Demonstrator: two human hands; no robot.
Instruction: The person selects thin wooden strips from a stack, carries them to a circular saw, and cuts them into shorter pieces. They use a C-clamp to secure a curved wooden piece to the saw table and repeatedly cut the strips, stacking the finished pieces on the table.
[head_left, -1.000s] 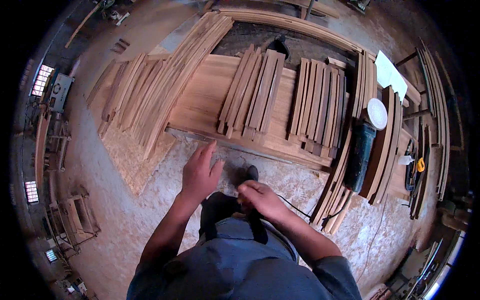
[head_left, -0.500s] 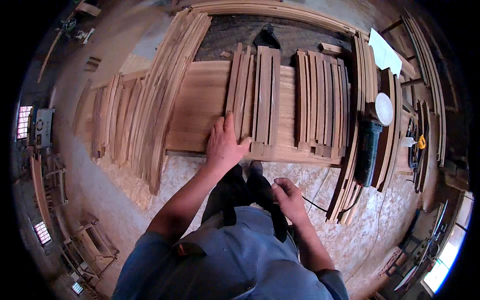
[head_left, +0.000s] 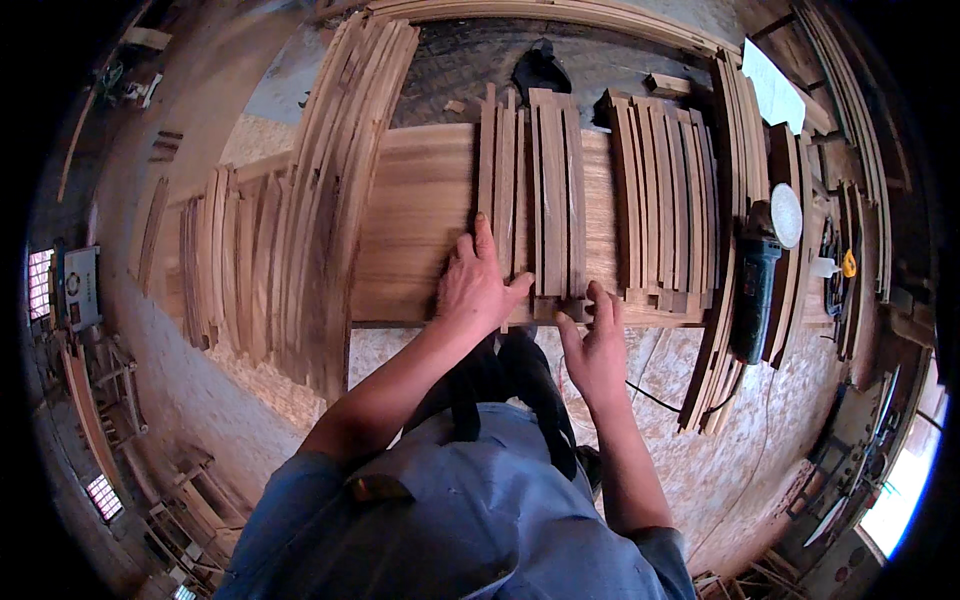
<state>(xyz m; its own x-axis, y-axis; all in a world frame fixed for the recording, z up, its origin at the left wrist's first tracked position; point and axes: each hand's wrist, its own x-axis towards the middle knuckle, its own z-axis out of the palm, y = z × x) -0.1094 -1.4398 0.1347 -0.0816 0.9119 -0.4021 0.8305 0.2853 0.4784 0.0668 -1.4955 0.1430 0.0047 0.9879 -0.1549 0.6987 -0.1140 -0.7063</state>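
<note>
My left hand [head_left: 470, 280] rests with fingers apart on the left edge of a group of narrow wooden strips [head_left: 505, 180], its index finger along one strip. Just right of it, my right hand [head_left: 595, 340] has thumb and fingers apart at the near ends of a middle bundle [head_left: 556, 180]; whether the fingertips touch the wood is hard to tell. Both groups lie on a wide wooden board [head_left: 410, 200]. Another row of strips [head_left: 660, 190] lies to the right.
Long strips [head_left: 350, 110] cross the board on the left. An angle grinder [head_left: 755, 300] with a white disc and a cord lies on the right stack, near a white sheet [head_left: 770, 85], a small bottle [head_left: 823, 268] and a yellow tool [head_left: 849, 263]. My legs are below the board's edge.
Both my hands have moved forward: the left from the board's near edge onto the strips, the right from my waist up to their near ends. The view has shifted closer to the board.
</note>
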